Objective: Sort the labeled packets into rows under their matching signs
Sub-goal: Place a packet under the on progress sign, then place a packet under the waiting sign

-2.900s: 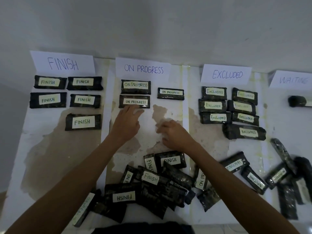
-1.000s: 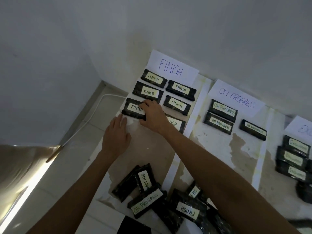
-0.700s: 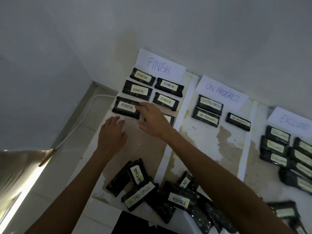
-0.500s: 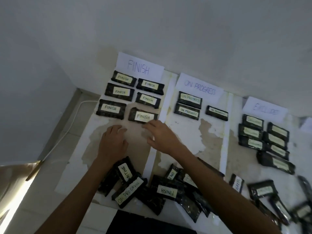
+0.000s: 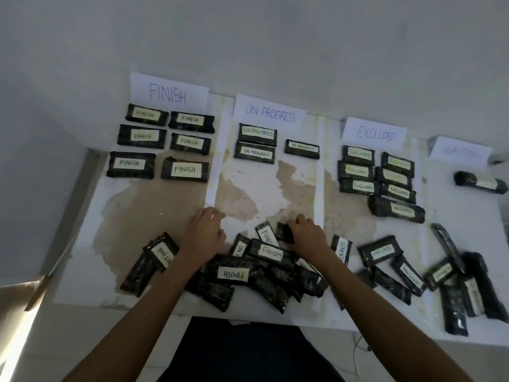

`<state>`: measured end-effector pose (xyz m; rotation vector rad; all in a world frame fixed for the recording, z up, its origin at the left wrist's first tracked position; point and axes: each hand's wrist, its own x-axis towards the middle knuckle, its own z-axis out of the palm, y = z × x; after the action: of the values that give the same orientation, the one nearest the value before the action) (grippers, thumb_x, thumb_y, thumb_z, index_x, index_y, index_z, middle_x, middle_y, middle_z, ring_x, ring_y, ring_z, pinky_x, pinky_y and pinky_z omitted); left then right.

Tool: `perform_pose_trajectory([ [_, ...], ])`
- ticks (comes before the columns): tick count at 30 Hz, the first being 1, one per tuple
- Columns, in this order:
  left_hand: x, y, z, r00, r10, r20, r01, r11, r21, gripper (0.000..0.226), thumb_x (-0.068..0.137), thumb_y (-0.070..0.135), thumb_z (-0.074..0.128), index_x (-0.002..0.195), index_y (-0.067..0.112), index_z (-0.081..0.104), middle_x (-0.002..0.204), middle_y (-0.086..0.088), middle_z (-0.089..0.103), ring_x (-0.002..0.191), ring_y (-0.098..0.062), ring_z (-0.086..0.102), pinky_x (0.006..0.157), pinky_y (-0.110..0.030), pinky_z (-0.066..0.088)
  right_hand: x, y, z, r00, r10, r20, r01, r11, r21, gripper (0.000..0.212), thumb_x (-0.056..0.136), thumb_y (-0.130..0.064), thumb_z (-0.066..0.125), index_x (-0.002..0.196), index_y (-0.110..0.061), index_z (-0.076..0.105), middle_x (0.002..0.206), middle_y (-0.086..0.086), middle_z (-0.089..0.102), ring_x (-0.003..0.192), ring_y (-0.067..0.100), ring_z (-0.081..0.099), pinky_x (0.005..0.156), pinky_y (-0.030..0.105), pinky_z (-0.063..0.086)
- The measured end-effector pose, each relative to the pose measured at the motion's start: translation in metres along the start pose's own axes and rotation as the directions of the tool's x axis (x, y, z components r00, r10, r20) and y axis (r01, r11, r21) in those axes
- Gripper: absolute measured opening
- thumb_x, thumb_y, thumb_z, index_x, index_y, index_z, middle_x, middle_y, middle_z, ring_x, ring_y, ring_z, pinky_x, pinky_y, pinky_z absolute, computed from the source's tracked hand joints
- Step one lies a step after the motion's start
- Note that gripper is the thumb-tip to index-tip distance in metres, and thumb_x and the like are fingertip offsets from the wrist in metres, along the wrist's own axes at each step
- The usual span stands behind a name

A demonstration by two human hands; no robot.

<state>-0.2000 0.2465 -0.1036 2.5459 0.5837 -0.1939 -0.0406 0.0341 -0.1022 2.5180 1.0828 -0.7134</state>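
Dim, flat light is falling across the peeling white table (image 5: 82,244), leaving the black packets (image 5: 129,164) almost textureless. A warm bright strip is glowing on the floor (image 5: 19,334) at lower left. The wide lens is bowing the table's edges, and the WAITING sign (image 5: 460,153) and right-hand labels are smearing into blur.

Six FINISH packets (image 5: 185,169) lie under the FINISH sign (image 5: 168,93); the unsorted pile (image 5: 248,279) lies nearer.
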Motion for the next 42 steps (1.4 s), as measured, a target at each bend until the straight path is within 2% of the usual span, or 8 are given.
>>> perform_pose_trajectory([
  [6,-0.002,0.04,0.002,0.999,0.022,-0.047,-0.026,0.995,-0.099,0.038,0.084,0.018,0.055,0.121,0.011,0.055,0.125,-0.008,0.053,0.114,-0.029,0.048,0.089,-0.042,0.046,0.0,0.018,-0.014,0.992,0.014,-0.127,0.032,0.935,0.353,0.051,0.079,-0.031,0.069,0.123,-0.011,0.051,0.115,0.011,0.055,0.099,0.03,0.057,0.078,0.037,0.05],
  [10,-0.001,0.072,0.005,1.0,-0.01,-0.026,0.003,0.966,-0.257,0.036,0.088,0.02,0.052,0.124,0.014,0.053,0.125,-0.004,0.051,0.113,-0.023,0.049,0.086,-0.037,0.046,-0.012,0.046,-0.041,0.961,0.257,-0.1,-0.017,0.418,0.908,0.038,0.081,-0.006,0.064,0.119,-0.01,0.057,0.099,0.008,0.063,0.081,0.02,0.061,0.064,0.021,0.049],
  [15,0.006,0.116,0.016,0.997,-0.046,0.069,0.07,0.912,-0.404,0.037,0.09,0.019,0.052,0.127,0.017,0.05,0.123,-0.003,0.052,0.11,-0.018,0.053,0.089,-0.032,0.046,-0.017,0.07,-0.049,0.98,0.163,0.116,-0.083,-0.193,0.978,0.024,0.088,0.004,0.056,0.11,-0.006,0.059,0.096,0.009,0.066,0.083,0.022,0.065,0.06,0.024,0.054],
  [25,0.018,0.172,0.033,0.986,-0.123,0.113,0.166,0.801,-0.575,0.033,0.092,0.02,0.052,0.125,0.018,0.051,0.107,0.0,0.059,0.087,-0.012,0.058,0.072,-0.023,0.047,-0.021,0.071,-0.041,0.982,0.113,0.15,-0.104,-0.34,0.935,0.029,0.087,0.007,0.056,0.115,0.001,0.05,0.11,0.024,0.063,0.093,0.034,0.067,0.075,0.041,0.059],
  [28,0.022,0.175,0.037,0.979,-0.16,0.13,0.206,0.745,-0.635,0.028,0.092,0.016,0.053,0.12,0.018,0.055,0.106,-0.004,0.061,0.082,-0.011,0.059,0.07,-0.027,0.051,-0.022,0.071,-0.036,0.982,0.148,0.12,-0.083,-0.237,0.968,0.051,0.084,0.001,0.063,0.129,-0.003,0.04,0.114,0.017,0.06,0.093,0.026,0.066,0.075,0.033,0.058],
  [31,0.03,0.177,0.039,0.975,-0.171,0.139,0.22,0.751,-0.623,0.029,0.092,0.011,0.052,0.12,0.016,0.056,0.108,-0.004,0.061,0.087,-0.014,0.057,0.071,-0.026,0.047,-0.028,0.084,-0.034,0.962,0.192,-0.196,0.131,0.308,0.942,0.079,0.076,-0.017,0.075,0.141,-0.019,0.029,0.12,-0.002,0.041,0.102,0.01,0.049,0.079,0.009,0.044],
  [34,0.042,0.183,0.037,0.977,-0.142,0.161,0.21,0.786,-0.581,0.032,0.093,0.007,0.048,0.123,0.013,0.056,0.116,-0.009,0.062,0.093,-0.015,0.055,0.073,-0.023,0.045,-0.033,0.105,-0.026,0.842,-0.085,-0.533,0.379,0.796,0.471,0.073,0.069,-0.026,0.076,0.134,-0.022,0.044,0.13,0.004,0.042,0.121,0.021,0.04,0.102,0.033,0.037],
  [42,0.058,0.213,0.032,0.972,0.001,0.237,0.108,0.888,-0.446,0.03,0.095,0.012,0.043,0.122,0.013,0.057,0.119,-0.008,0.059,0.098,-0.016,0.054,0.08,-0.024,0.043,-0.045,0.134,-0.015,0.796,-0.297,-0.527,0.422,0.897,0.131,0.054,0.059,-0.013,0.079,0.109,-0.015,0.061,0.102,0.008,0.062,0.083,0.029,0.059,0.067,0.037,0.046],
])
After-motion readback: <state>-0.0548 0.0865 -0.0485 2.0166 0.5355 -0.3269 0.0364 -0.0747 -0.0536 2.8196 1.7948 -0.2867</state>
